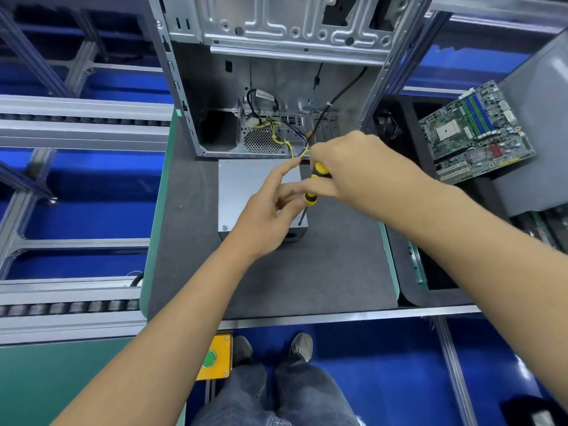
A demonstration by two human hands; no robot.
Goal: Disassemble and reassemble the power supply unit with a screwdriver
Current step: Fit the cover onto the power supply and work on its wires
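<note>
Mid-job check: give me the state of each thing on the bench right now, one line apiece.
Grey metal power supply box: out of the case, flat on the mat, one screw visible at its near-left corner.
Yellow-and-black screwdriver: tip down at the box's right edge.
Right hand: grips the screwdriver handle.
Left hand: fingers at the screwdriver's collar.
Silver computer case: open, cables hanging out.
Green motherboard: removed, lying right.

A person seen from above: bare forearms and bare hands, left hand (266, 217) and right hand (353, 167), no sleeves visible, dark grey jeans (276, 395), grey shoes (302, 345).
</note>
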